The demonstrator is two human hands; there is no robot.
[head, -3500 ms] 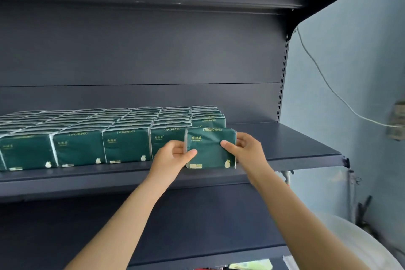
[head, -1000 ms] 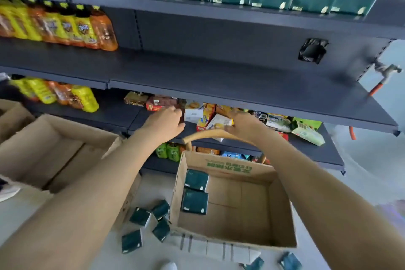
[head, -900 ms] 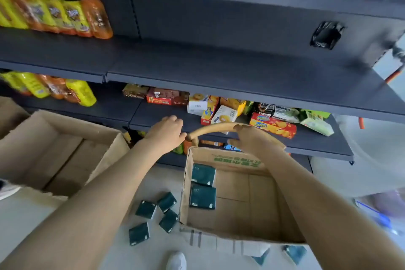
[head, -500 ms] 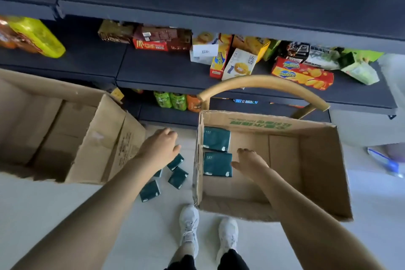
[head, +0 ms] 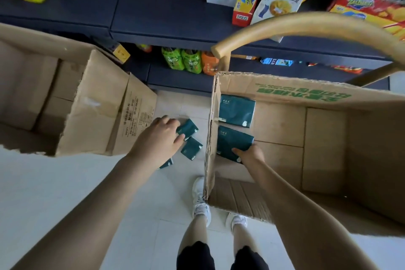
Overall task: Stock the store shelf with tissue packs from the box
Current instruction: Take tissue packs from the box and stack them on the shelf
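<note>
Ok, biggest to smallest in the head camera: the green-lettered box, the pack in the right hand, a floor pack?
1. Green-lettered box
2. Pack in the right hand
3. Floor pack, but it lies farther away, so true size is unsure.

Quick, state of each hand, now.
Left hand: open, holding nothing, above the small packs on the floor.
Right hand: grips the near tissue pack in the box.

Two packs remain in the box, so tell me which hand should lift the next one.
Right. The right hand is inside the box, holding the near tissue pack by its edge. The left hand is outside it, over small packs on the floor.
</note>
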